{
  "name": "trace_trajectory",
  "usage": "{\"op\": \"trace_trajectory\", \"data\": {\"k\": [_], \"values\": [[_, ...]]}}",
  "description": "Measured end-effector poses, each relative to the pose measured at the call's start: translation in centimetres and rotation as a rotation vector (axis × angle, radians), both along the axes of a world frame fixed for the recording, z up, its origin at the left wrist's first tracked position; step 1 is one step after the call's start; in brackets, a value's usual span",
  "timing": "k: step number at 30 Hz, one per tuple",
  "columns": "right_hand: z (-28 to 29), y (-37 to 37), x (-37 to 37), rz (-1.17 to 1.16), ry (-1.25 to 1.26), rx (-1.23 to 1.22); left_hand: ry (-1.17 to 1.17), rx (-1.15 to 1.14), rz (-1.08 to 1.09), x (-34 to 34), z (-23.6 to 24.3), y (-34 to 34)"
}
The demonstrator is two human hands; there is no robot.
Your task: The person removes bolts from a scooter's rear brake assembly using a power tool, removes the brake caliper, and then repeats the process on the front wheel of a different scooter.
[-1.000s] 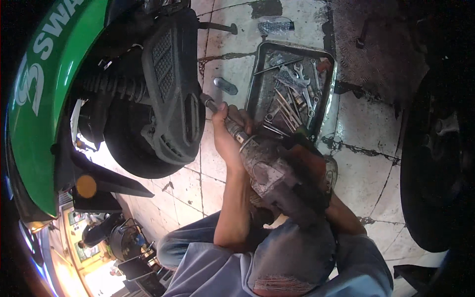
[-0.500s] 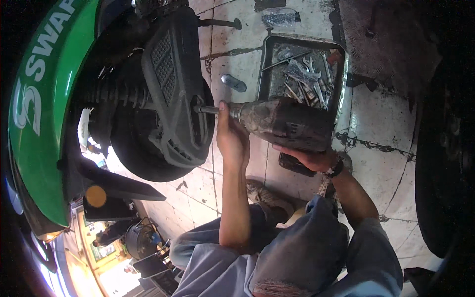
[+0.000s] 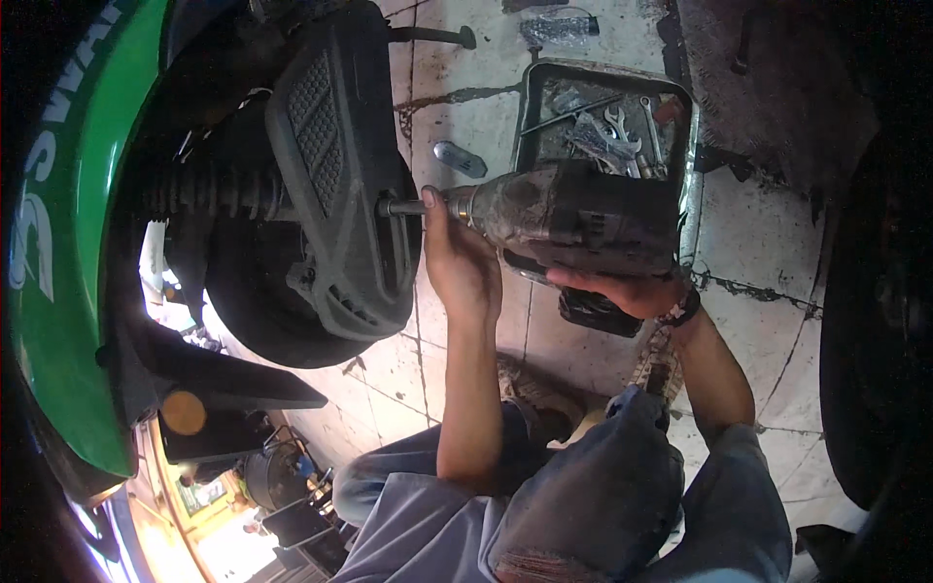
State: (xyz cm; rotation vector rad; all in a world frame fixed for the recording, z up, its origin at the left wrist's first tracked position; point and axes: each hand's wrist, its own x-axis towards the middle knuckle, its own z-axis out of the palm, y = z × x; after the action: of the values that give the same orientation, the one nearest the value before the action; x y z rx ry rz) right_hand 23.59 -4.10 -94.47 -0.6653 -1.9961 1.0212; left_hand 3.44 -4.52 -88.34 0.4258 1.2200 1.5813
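A dark, grimy impact wrench (image 3: 583, 219) lies level across the middle, its nose to the left. My right hand (image 3: 627, 290) is closed round its grip from below; part of that grip is hidden. At the nose, my left hand (image 3: 462, 267) is closed on the socket extension (image 3: 406, 207), thumb across it and the other fingers mostly hidden. The extension's far end sits in an opening of the black textured cover (image 3: 335, 185) beside the wheel (image 3: 248, 311) of a green scooter (image 3: 73, 282). What it engages inside is hidden.
Behind the impact wrench stands a metal tray (image 3: 526, 126) holding several wrenches (image 3: 618, 121) and other tools. A small oval piece (image 3: 460, 158) and a clear plastic packet (image 3: 561, 29) lie on the tiled floor (image 3: 758, 340). A large dark shape borders the right side.
The rear of the impact wrench and my right hand have shifted right and slightly up, covering more of the tray's tools. My left hand stays at the extension. The view has shifted slightly.
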Motion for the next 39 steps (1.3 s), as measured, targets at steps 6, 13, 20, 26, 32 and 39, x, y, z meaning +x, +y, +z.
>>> {"op": "trace_trajectory", "data": {"k": [6, 13, 20, 26, 32, 39], "values": [[1.6, -0.8, 0.7, 0.045, 0.052, -0.574, 0.015, -0.018, -0.076, -0.1, -0.8, -0.8], [-1.2, -0.7, 1.0, -0.056, -0.215, 0.306, -0.037, -0.007, -0.114, 0.1, -1.3, -2.5], [0.8, -1.5, 0.4, 0.036, 0.183, -0.682, 0.277, -0.478, 0.522, -8.1, -6.5, -15.9], [-0.7, -1.3, 1.3, 0.101, 0.035, -0.874, 1.021, -0.109, 0.610, -10.6, -0.6, -15.2], [-1.0, -2.5, 1.1, 0.025, 0.214, -0.750, 1.080, -0.289, 0.447, -8.9, -1.4, -15.5], [-2.2, -2.0, 2.0, -0.104, 0.348, -1.085, 1.094, -0.420, 0.019, -6.1, -12.4, -11.7]]}}
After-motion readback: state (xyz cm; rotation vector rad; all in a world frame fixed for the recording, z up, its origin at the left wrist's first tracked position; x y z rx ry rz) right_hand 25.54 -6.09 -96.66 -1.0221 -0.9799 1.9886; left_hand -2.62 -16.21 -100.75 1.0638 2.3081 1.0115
